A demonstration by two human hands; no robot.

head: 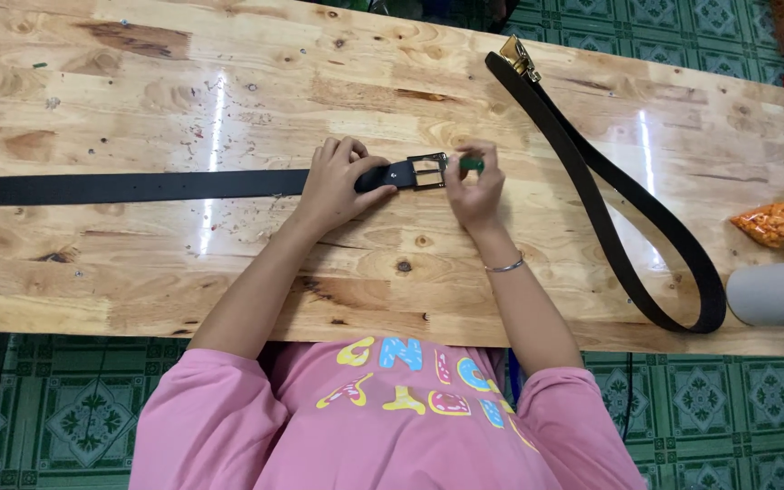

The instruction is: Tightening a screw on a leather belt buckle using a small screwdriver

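Black leather belt [138,187] lies flat across the middle left of the wooden counter [229,91], the left hand [338,186] pressing it beside the metal buckle [428,171], the right hand [475,186] closed on what seems a small green tool [472,165].

Knotty pale wooden desk [229,100], glossy, two streaks of overhead light reflected. Green patterned floor tiles [728,399] below and beyond it.

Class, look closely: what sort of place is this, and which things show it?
Probably a home workbench for belt work: a wooden table on green patterned floor tiles, with two dark belts laid out.
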